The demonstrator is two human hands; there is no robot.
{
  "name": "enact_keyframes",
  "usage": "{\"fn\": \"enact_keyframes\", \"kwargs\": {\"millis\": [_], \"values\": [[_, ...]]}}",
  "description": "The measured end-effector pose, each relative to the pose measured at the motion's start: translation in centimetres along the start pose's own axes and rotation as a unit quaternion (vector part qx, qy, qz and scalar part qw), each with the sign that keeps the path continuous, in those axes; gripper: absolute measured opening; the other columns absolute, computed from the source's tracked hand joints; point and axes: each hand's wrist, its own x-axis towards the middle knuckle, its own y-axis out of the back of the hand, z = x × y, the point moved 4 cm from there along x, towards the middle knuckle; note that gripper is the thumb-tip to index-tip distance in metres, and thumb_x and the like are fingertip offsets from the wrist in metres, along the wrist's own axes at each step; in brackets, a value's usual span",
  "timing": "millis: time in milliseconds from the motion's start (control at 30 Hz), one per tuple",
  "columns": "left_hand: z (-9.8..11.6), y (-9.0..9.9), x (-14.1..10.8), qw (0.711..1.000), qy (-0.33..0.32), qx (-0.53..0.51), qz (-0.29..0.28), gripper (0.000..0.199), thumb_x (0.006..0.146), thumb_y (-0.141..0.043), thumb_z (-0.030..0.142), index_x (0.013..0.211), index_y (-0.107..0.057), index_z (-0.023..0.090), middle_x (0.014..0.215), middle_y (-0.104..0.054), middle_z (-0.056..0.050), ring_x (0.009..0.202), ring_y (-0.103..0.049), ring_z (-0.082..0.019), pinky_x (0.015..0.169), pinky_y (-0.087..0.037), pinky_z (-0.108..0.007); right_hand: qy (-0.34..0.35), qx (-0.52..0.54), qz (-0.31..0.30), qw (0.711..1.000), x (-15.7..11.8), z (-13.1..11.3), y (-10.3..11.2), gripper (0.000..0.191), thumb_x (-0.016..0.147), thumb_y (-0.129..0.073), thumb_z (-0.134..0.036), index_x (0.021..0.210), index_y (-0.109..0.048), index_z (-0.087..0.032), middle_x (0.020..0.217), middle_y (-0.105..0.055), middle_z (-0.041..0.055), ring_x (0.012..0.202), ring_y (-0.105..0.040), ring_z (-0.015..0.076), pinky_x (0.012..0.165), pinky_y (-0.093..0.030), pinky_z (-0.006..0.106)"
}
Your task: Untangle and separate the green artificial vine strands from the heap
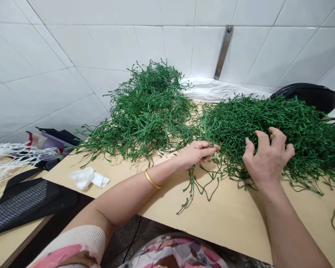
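My left hand is closed at the near edge of the green strands, a gold bangle on its wrist. Several thin green knotted cords hang from under its fingers onto the tabletop; the fingers partly hide the grip. To the right, my right hand is spread with bent fingers over a large tangled pile of green knotted cords, its fingertips at the near side of the pile. Another heap of the same cords rises at the back left.
The pale wooden table stands against a white tiled wall. A crumpled white tissue lies at its left. Behind the right pile is a black bag. White netting and black fabric lie on the far left.
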Motion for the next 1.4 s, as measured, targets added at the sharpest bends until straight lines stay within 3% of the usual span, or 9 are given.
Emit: {"fn": "enact_keyframes", "kwargs": {"millis": [233, 400, 600, 767, 933, 1067, 1167, 1233, 1400], "values": [[-0.5, 0.2, 0.2, 0.999, 0.025, 0.022, 0.019, 0.029, 0.066, -0.065, 0.039, 0.07, -0.066, 0.011, 0.054, -0.052, 0.001, 0.045, -0.038, -0.004, 0.043, -0.026, -0.019, 0.056, 0.074, 0.081, 0.992, -0.1, -1.0, 1.5, 0.028, 0.079, -0.05, -0.025, 0.105, -0.059, -0.018, 0.111, -0.059, 0.0128, 0.109, -0.047, 0.0315, 0.092, -0.028, 0.05], [-0.6, -0.2, 0.0, 1.0, 0.027, 0.006, 0.012, 0.023, 0.064, -0.066, 0.033, 0.062, -0.063, 0.01, 0.053, -0.056, -0.001, 0.048, -0.046, -0.006, 0.047, -0.034, -0.02, 0.173, 0.245, -0.05, 0.953, -1.0, -4.1, 0.9, 0.02, 0.078, -0.053, -0.022, 0.097, -0.059, -0.02, 0.099, -0.064, 0.0069, 0.099, -0.052, 0.0231, 0.088, -0.038, 0.041], [-0.3, -0.8, -0.3, 0.998, 0.035, 0.046, -0.02, 0.016, 0.069, -0.058, 0.018, 0.055, -0.056, 0.009, 0.051, -0.055, -0.001, 0.047, -0.049, -0.008, 0.053, -0.041, -0.022, 0.2, 0.267, -0.177, 0.926, -2.1, -5.6, -1.2, 0.026, 0.084, -0.045, -0.022, 0.107, -0.055, -0.016, 0.1, -0.062, 0.0083, 0.1, -0.046, 0.022, 0.087, -0.036, 0.038], [0.4, -1.1, -0.4, 0.997, 0.026, 0.066, -0.009, 0.017, 0.072, -0.053, 0.016, 0.056, -0.051, 0.011, 0.05, -0.05, 0.001, 0.044, -0.042, -0.005, 0.049, -0.035, -0.02, 0.152, 0.229, -0.154, 0.949, -1.8, -4.7, -1.5, 0.018, 0.086, -0.043, -0.024, 0.08, -0.058, -0.017, 0.072, -0.059, 0.0045, 0.075, -0.048, 0.0179, 0.074, -0.035, 0.034], [1.7, -0.6, -0.9, 0.981, -0.056, 0.156, 0.102, 0.01, 0.073, -0.049, 0.014, 0.083, -0.051, 0.015, 0.047, -0.039, 0.008, 0.042, -0.032, -0.005, 0.045, -0.025, -0.018, 0.037, 0.279, -0.168, 0.945, -1.2, -3.5, -1.5, 0.025, 0.085, -0.046, -0.033, 0.065, -0.052, -0.018, 0.061, -0.052, -0.0006, 0.063, -0.045, 0.013, 0.066, -0.033, 0.028], [2.4, -0.4, -1.7, 0.903, -0.201, 0.343, 0.161, 0.019, 0.078, -0.049, 0.024, 0.096, -0.05, 0.017, 0.053, -0.042, 0.007, 0.047, -0.036, -0.006, 0.049, -0.029, -0.02, -0.051, 0.366, -0.225, 0.902, -1.1, -3.4, -1.7, 0.032, 0.085, -0.046, -0.04, 0.061, -0.047, -0.018, 0.051, -0.035, -0.0052, 0.05, -0.032, 0.0083, 0.052, -0.028, 0.023], [2.2, -0.6, -1.8, 0.839, -0.254, 0.453, 0.161, 0.021, 0.08, -0.049, 0.028, 0.098, -0.055, 0.019, 0.066, -0.056, 0.002, 0.055, -0.045, -0.008, 0.054, -0.034, -0.021, -0.07, 0.397, -0.24, 0.883, -1.2, -3.7, -1.3, 0.033, 0.083, -0.047, -0.042, 0.06, -0.047, -0.018, 0.05, -0.033, -0.0057, 0.047, -0.03, 0.0075, 0.048, -0.026, 0.023], [2.1, -0.6, -1.7, 0.82, -0.271, 0.478, 0.16, 0.02, 0.082, -0.047, 0.028, 0.093, -0.06, 0.019, 0.074, -0.061, -0.002, 0.061, -0.05, -0.009, 0.058, -0.036, -0.022, -0.063, 0.417, -0.248, 0.872, -1.3, -4.0, -1.1, 0.034, 0.084, -0.046, -0.042, 0.06, -0.048, -0.018, 0.05, -0.034, -0.0053, 0.047, -0.031, 0.0075, 0.047, -0.027, 0.023], [2.5, 0.3, -1.2, 0.855, -0.269, 0.401, 0.19, 0.02, 0.08, -0.047, 0.022, 0.066, -0.059, 0.016, 0.06, -0.049, 0.0, 0.062, -0.046, -0.01, 0.06, -0.036, -0.022, -0.037, 0.461, -0.209, 0.862, -1.1, -4.3, -0.2, 0.03, 0.088, -0.039, -0.038, 0.086, -0.06, -0.017, 0.07, -0.054, 0.0009, 0.064, -0.05, 0.0119, 0.06, -0.039, 0.024]]}}
